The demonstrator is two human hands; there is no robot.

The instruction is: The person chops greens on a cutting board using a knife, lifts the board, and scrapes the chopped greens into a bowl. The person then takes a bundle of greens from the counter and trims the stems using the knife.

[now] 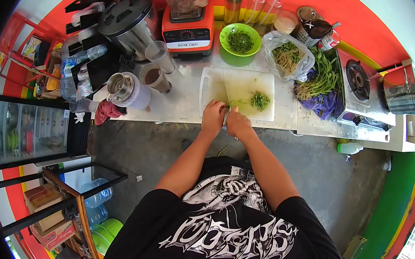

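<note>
A white cutting board (265, 85) lies on the metal counter in front of me, with a small pile of chopped greens (260, 101) on its right half. My right hand (239, 123) is closed around the handle of a knife (228, 94), whose blade points away from me across the board. Close beside it, my left hand (213, 117) is closed at the board's near edge, its fingertips by the blade. Whatever the left fingers hold is too small to make out. Behind the board stands a green bowl (235, 59) containing more chopped greens.
Right of the board are a plastic bag of stemmed greens (302, 66), a leafy bunch (324, 78) on purple plastic, and a gas stove (372, 104). A red blender (187, 34), tall cups (159, 56) and a metal-topped jar (133, 91) stand leftward. Pump bottles (254, 10) line the back.
</note>
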